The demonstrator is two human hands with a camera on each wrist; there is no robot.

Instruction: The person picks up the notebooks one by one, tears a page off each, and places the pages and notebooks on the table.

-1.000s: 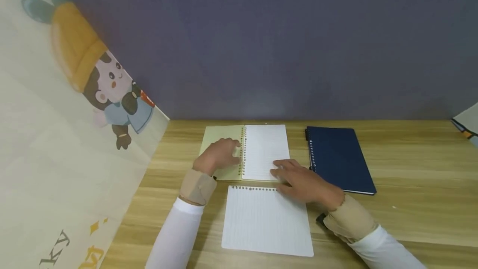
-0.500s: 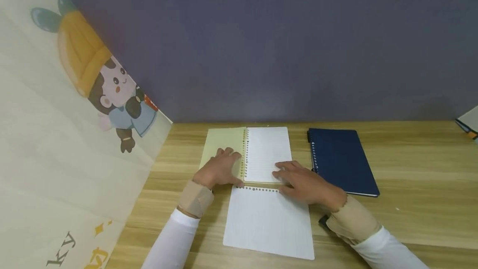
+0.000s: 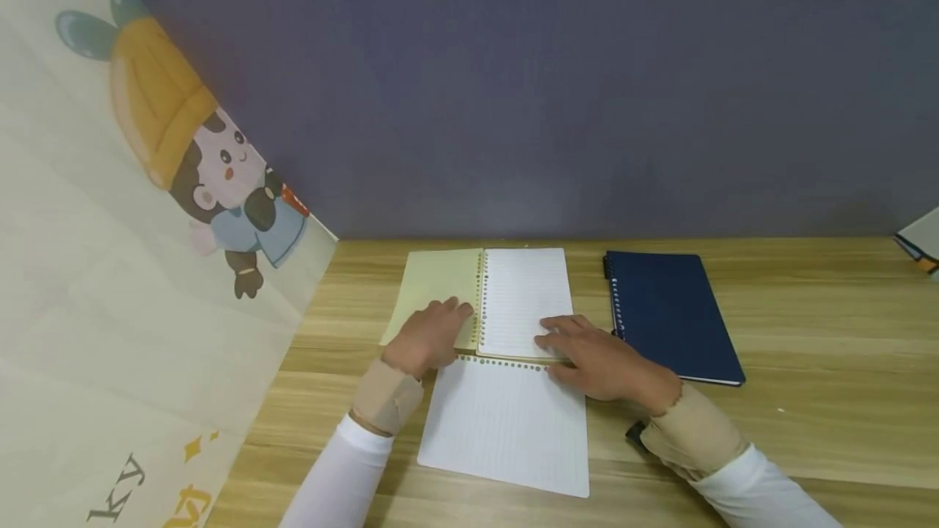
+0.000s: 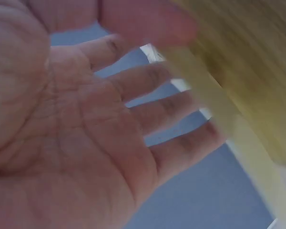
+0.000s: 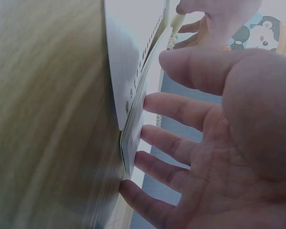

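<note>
An open ring-bound notebook (image 3: 524, 300) lies flat, its pale yellow-green cover (image 3: 440, 279) to the left and a ruled white page to the right. My left hand (image 3: 427, 338) rests over the lower part of the cover, fingertips near the rings and thumb low by the corner of a loose punched sheet (image 3: 506, 430). The left wrist view shows its fingers spread and nearly straight. With its fingertips on the white page's right side, my right hand (image 3: 605, 358) stays relaxed, thumb by the loose sheet's holed edge. That sheet lies just below the notebook, holes toward it.
A closed navy notebook (image 3: 671, 312) with side rings lies on the wooden table (image 3: 822, 349), right of the open one. Behind the table stands a dark grey-blue panel (image 3: 587, 88). At the left is a pale wall (image 3: 147, 267) with a cartoon figure.
The loose sheet has slid left and slightly toward the notebook, turning a little. My left hand has come down the cover toward the sheet's corner. My right hand has stayed in place.
</note>
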